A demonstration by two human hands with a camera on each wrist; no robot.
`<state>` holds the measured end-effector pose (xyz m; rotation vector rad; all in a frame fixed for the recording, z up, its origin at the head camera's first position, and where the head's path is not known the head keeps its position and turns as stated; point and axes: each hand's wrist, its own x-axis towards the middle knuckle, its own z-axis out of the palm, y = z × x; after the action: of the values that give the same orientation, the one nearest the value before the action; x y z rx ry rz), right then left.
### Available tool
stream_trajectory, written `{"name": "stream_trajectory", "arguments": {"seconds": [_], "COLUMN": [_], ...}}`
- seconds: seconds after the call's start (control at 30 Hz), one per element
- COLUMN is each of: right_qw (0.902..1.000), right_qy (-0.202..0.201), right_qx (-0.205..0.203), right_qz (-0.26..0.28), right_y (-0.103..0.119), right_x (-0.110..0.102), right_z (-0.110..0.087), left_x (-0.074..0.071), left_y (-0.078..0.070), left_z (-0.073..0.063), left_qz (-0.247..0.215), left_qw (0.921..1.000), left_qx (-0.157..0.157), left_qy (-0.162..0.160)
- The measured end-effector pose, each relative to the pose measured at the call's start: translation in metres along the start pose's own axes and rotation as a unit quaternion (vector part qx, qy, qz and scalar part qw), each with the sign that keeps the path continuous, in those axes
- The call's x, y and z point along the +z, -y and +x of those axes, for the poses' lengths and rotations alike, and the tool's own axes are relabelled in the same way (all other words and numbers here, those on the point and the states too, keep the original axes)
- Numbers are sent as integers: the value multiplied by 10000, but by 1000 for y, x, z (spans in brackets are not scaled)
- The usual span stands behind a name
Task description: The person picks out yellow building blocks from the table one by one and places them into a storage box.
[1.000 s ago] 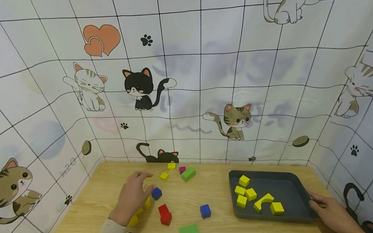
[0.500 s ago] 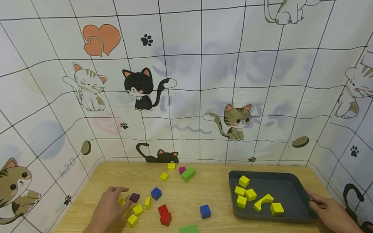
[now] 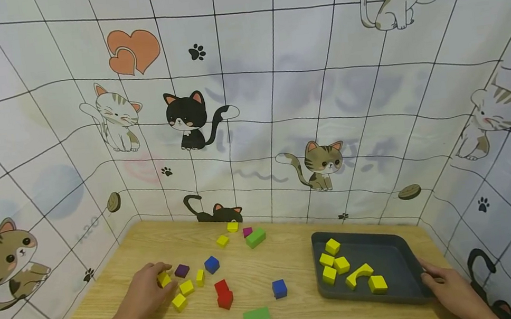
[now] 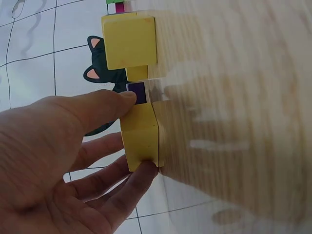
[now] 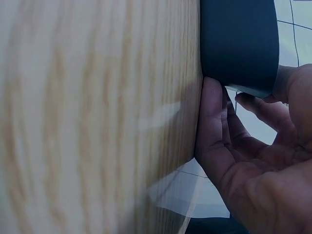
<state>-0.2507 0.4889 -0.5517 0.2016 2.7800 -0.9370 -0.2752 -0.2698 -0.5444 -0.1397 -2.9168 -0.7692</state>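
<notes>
At the table's left, my left hand (image 3: 144,296) has a yellow block (image 3: 164,279) between thumb and fingers. The left wrist view shows the thumb (image 4: 109,101) at one end of that block (image 4: 140,136) and a fingertip at the other. Beside it lie a dark purple block (image 3: 182,270) and several yellow blocks, among them a near one (image 3: 179,302). On the right, my right hand (image 3: 455,286) grips the right rim of a dark grey tray (image 3: 395,264), thumb on top. Several yellow cubes and a yellow arch block (image 3: 359,274) lie in the tray.
Mid-table are two touching red blocks (image 3: 224,297), a blue cube (image 3: 212,264) and another blue cube (image 3: 279,288). A green block (image 3: 257,318) lies near the front. Farther back sit a green block (image 3: 256,238), a magenta block (image 3: 247,232) and two yellow blocks. Cat-print sheeting surrounds the table.
My left hand has moved left and toward me, away from the blue cube, and closed on a yellow block. The right hand and the tray have stayed put.
</notes>
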Motion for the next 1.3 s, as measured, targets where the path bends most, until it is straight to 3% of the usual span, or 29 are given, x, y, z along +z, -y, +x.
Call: {"name": "stream_trajectory", "arguments": {"seconds": [0.43, 0.73, 1.13, 1.3], "right_qw": [9999, 9998, 9998, 9999], "right_qy": [11, 11, -56, -58], "right_qx": [92, 141, 166, 135], "right_qz": [62, 108, 61, 55], "right_y": [-1, -1, 3, 5], "right_x": [0, 1, 2, 1], "right_z": [1, 0, -2, -4], "left_x": [-2, -4, -3, 1], "left_y": [-4, -6, -26, -40], "left_z": [2, 3, 10, 12], "left_qz": [69, 135, 69, 4], "left_qw": [9999, 9998, 9997, 9993], "left_qx": [-89, 30, -9, 140], "left_qy": [-26, -155, -255, -340]}}
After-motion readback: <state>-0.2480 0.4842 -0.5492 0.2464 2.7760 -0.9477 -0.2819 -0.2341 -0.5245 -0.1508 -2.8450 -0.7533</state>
